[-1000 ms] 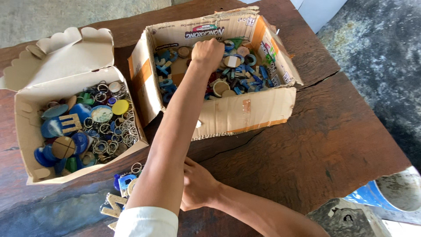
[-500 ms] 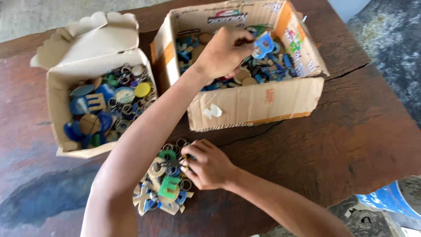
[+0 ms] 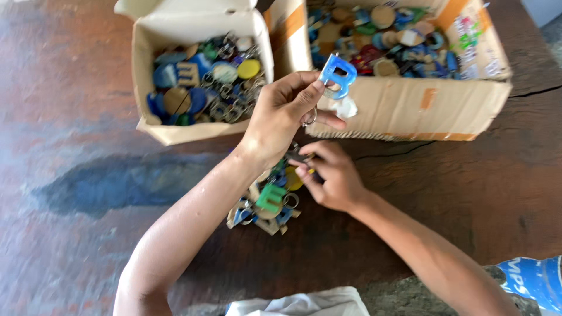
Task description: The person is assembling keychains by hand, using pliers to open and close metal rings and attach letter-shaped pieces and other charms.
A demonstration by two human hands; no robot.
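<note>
Blue plastic, cut in the shape of a letter with a metal ring at its foot, is pinched between thumb and fingers of the left hand [image 3: 281, 114]; this blue letter keyring [image 3: 338, 75] is held up in the air just in front of the near wall of the right-hand cardboard box [image 3: 410, 108], above the worktop [image 3: 468, 193]. Its face looks flat and glossy, with two cut-out holes, and a ring also hangs by the hand's fingers. The right hand [image 3: 328, 178] rests lower, its grip closed on something small and dark at the top of a heap of keyrings [image 3: 266, 202] on the wood; what exactly it pinches I cannot tell. That heap holds a green letter, yellow and blue pieces and several rings.

Judging by how things lie, the work seems well short of finished: the right-hand box is full of blue, brown and green pieces, the left-hand cardboard box [image 3: 175, 131] is likewise packed with discs, letters and loose rings, and only the small heap lies out on the worktop.
</note>
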